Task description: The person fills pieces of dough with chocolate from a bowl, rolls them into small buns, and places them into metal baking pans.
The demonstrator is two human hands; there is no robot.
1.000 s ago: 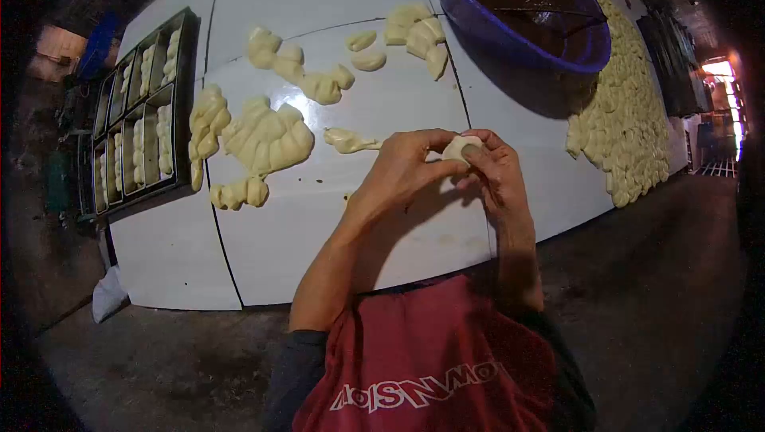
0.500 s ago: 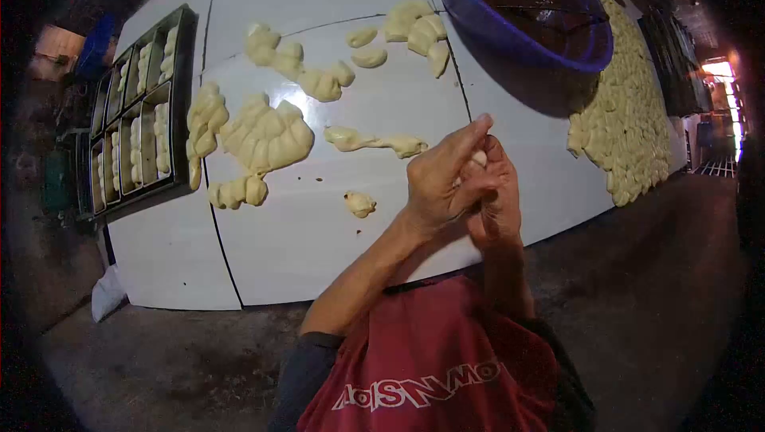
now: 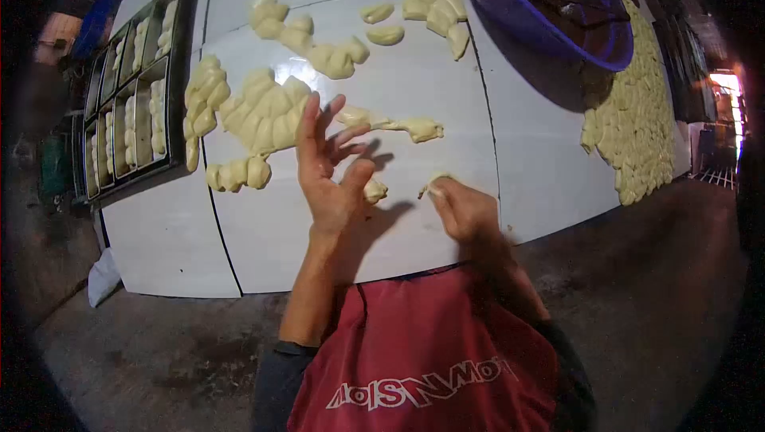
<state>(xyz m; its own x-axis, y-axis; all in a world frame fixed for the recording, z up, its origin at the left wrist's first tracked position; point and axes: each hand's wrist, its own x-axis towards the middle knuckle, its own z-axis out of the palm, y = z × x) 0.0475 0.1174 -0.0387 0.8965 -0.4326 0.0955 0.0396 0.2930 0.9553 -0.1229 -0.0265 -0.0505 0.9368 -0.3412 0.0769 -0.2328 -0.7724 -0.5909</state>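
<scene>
Hands parted since half a second ago. Right hand [image 3: 464, 210] is low on the white table [image 3: 267, 245], fingertips pinching a dough piece [image 3: 434, 186]. Left hand [image 3: 327, 173] is raised, fingers spread, holding nothing. Beyond lie the dough strip [image 3: 402, 126], dough pile [image 3: 267, 113] and blue basin [image 3: 558, 29].

I'm seeing bare bench [image 3: 263, 241] lying open along the near edge, left of my left hand [image 3: 327, 169]. Ahead, a dough strip [image 3: 394, 125] and a small dough lump [image 3: 374, 190] are crowding the middle; a big dough cluster [image 3: 263, 113] is filling the left, the blue basin [image 3: 518, 21] blocking far right.
</scene>
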